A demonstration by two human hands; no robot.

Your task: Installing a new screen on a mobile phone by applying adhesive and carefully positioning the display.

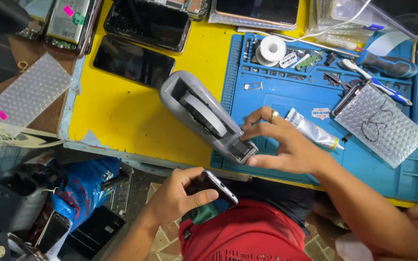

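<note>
Right hand (286, 145): fingers pinched narrow at the cutter end of a grey tape dispenser (204, 113); a ring shows on one finger. Whether tape sits between the fingertips, I cannot tell.
Left hand (180, 193): closed round a phone (212, 189), held low over the lap, below the table edge; thumb lies across its dark face.
Tape dispenser: lies slantwise, half on the yellow tabletop (117, 111), half on the blue work mat (315, 96), its roll visible in the middle.
Blue work mat: carries a small metal tube (313, 129) just beside the right hand, a razor blade (320, 113) near the tube, and a reel of white tape (271, 50) in the upper tray section.
Right of mat: a phone wrapped in bubble wrap (380, 124), with a blue-handled screwdriver (388, 65) above it.
Far edge of table: several dark-screened phones (134, 62) lying flat.
Left corner: another bubble-wrap sheet (30, 92) on a brown surface.
Person: red shirt (247, 232), seated close against the table.
</note>
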